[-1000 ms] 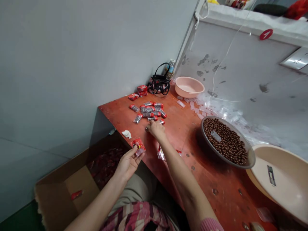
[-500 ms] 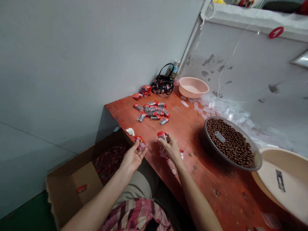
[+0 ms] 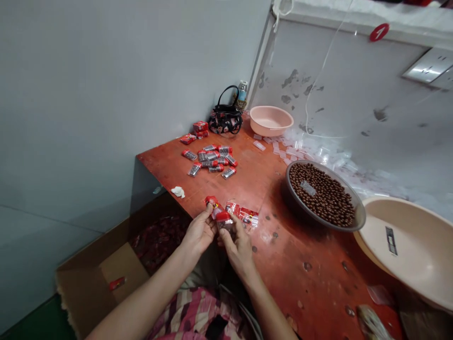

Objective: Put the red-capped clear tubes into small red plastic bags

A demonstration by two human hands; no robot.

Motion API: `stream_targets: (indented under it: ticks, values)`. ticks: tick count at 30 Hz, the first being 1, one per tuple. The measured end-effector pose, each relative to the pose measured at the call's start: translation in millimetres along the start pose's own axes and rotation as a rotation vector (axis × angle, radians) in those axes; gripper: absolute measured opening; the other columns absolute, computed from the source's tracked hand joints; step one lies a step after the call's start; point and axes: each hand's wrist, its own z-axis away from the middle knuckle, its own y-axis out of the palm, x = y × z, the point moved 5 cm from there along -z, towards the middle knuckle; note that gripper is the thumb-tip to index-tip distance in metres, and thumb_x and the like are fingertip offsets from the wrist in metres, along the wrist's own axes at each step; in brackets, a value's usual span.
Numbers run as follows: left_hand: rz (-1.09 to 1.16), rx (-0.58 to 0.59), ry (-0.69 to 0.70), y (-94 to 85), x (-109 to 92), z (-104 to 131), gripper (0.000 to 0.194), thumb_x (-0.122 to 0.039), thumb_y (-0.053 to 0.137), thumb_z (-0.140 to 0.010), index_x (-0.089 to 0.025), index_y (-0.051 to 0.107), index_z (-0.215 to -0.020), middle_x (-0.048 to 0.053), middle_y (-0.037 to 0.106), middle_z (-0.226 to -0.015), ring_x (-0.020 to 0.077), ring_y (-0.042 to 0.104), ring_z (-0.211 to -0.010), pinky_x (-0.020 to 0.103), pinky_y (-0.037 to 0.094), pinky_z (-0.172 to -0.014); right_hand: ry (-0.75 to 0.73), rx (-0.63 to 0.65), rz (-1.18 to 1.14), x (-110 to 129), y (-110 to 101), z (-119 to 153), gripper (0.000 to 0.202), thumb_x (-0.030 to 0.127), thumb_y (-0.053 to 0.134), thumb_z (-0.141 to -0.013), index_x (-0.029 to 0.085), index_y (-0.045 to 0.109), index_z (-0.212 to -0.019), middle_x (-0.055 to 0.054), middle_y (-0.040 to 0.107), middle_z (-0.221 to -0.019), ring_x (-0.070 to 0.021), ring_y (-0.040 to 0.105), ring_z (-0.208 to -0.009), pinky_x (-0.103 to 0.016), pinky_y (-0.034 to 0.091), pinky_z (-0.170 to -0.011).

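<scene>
Near the table's front edge my two hands are close together. My left hand (image 3: 201,232) is closed on a red printed wrapper (image 3: 213,206), pinched between thumb and fingers. In my right hand (image 3: 239,243) is a small clear container with a red cap (image 3: 223,218), its capped end meeting the wrapper's lower end. Whether the container has entered the wrapper I cannot tell. More red wrappers (image 3: 247,216) lie flat on the table just beyond my right hand. Farther back, several red-capped containers (image 3: 212,156) with dark contents lie in a loose group.
A grey bowl of brown balls (image 3: 325,193) holds a clear container. Beside it stands a large beige basin (image 3: 406,217); a pink basin (image 3: 271,120) and handbag (image 3: 225,120) are at the back. Clear plastic pieces line the wall. Below left is a cardboard box (image 3: 88,283).
My right hand has brought the red-capped container left to the wrapper in my left hand. The wrappers it covered now show. The whole view has shifted slightly.
</scene>
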Motion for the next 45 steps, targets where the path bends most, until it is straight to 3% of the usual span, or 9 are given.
stream_targets:
  ticks: [4,7,11,19,23,29,38,45]
  values:
    - [-0.121,0.122,0.050,6.1,0,3,0.009,-0.019,0.059,-0.073,-0.011,0.058,-0.070,0.004,0.062,-0.062,0.0124,0.058,-0.051,0.023,0.049,-0.048,0.104,0.085,-0.220,-2,4,1,0.046,0.028,0.050,-0.078,0.023,0.036,-0.122,0.000,0.058,-0.075,-0.0133,0.058,-0.057,-0.027,0.052,-0.052]
    - [-0.202,0.213,0.106,10.4,-2,6,0.011,-0.020,0.063,-0.069,-0.011,0.058,-0.071,0.004,0.063,-0.065,0.0127,0.059,-0.055,0.022,0.048,-0.052,0.111,0.060,-0.257,-2,2,1,0.046,0.027,0.051,-0.078,0.024,0.034,-0.122,0.001,0.057,-0.072,-0.0133,0.058,-0.056,-0.028,0.052,-0.053]
    - [-0.292,0.251,0.149,13.1,-4,9,0.016,-0.021,0.065,-0.067,-0.011,0.059,-0.078,0.007,0.065,-0.073,0.0150,0.061,-0.063,0.025,0.049,-0.059,0.054,0.003,-0.178,-1,-4,-1,0.050,0.026,0.053,-0.077,0.023,0.034,-0.123,-0.001,0.058,-0.076,-0.0139,0.057,-0.059,-0.028,0.051,-0.056]
    - [-0.470,0.341,0.177,13.9,-4,10,0.017,-0.026,0.062,-0.069,-0.009,0.061,-0.070,0.005,0.062,-0.060,0.0120,0.055,-0.049,0.023,0.045,-0.049,0.080,0.062,-0.324,0,-2,-3,0.060,0.026,0.053,-0.077,0.025,0.022,-0.128,0.002,0.056,-0.070,-0.0121,0.056,-0.054,-0.024,0.050,-0.047]
    - [-0.502,0.328,0.171,15.9,-3,10,0.018,-0.024,0.065,-0.066,-0.009,0.063,-0.077,0.006,0.065,-0.065,0.0124,0.056,-0.050,0.025,0.046,-0.054,0.077,0.067,-0.358,-2,-3,-4,0.060,0.026,0.054,-0.076,0.026,0.023,-0.127,0.003,0.056,-0.070,-0.0114,0.055,-0.052,-0.023,0.049,-0.046]
    - [-0.554,0.294,0.315,21.3,-10,10,0.015,-0.020,0.069,-0.060,-0.009,0.065,-0.071,0.006,0.066,-0.067,0.0136,0.058,-0.056,0.023,0.045,-0.057,0.064,0.035,-0.311,-3,-5,-4,0.060,0.026,0.055,-0.076,0.027,0.023,-0.127,0.002,0.056,-0.073,-0.0116,0.055,-0.054,-0.023,0.049,-0.047]
    - [-0.604,0.443,0.069,25.3,-6,13,0.020,-0.025,0.066,-0.064,-0.008,0.064,-0.074,0.007,0.062,-0.055,0.0155,0.053,-0.039,0.025,0.040,-0.035,0.112,0.206,-0.566,-2,2,-9,0.074,0.026,0.057,-0.073,0.028,0.010,-0.131,0.005,0.053,-0.062,-0.0116,0.055,-0.048,-0.018,0.042,-0.037]
    - [-0.523,0.333,0.139,21.9,-1,11,0.015,-0.024,0.067,-0.063,-0.010,0.063,-0.068,0.004,0.061,-0.053,0.0132,0.055,-0.045,0.025,0.045,-0.048,0.025,0.003,-0.285,3,-1,-6,0.065,0.024,0.053,-0.077,0.026,0.018,-0.131,0.003,0.056,-0.066,-0.0112,0.051,-0.049,-0.022,0.045,-0.046]
